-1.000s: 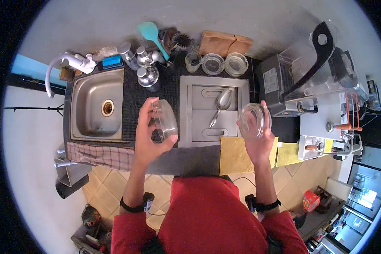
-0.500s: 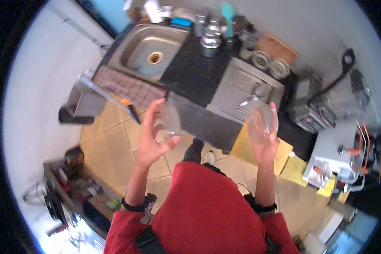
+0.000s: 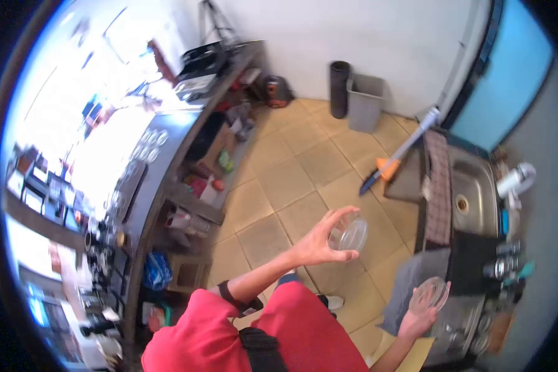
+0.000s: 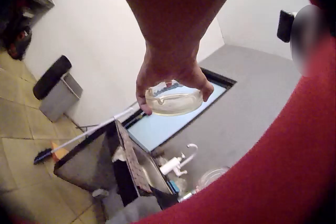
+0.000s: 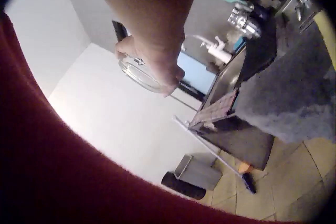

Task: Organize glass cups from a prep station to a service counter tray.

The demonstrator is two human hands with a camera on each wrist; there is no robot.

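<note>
My left hand [image 3: 319, 243] grips a round clear glass ashtray [image 3: 354, 235] by its rim, thumb on one side and fingers on the other, above the tiled floor. The left wrist view shows this ashtray [image 4: 176, 104] from the side, with a notch in its rim. Lower right in the head view, my right hand [image 3: 417, 323] holds a second clear glass ashtray [image 3: 428, 294] in front of the counter. From the right wrist, its edge [image 5: 135, 76] shows between thumb and fingers, partly hidden by the hand.
On the right is the counter with the sink [image 3: 477, 192] and a grey cloth [image 3: 415, 282] over its front edge. A broom [image 3: 409, 146] leans there, near a grey bin [image 3: 366, 102]. To the left runs a long dark table [image 3: 167, 146] with several glasses and crowded shelves below.
The person has turned left, away from the counter, so the table and floor have come into view. Both hands keep hold of their ashtrays, and the right one now sits lower in view.
</note>
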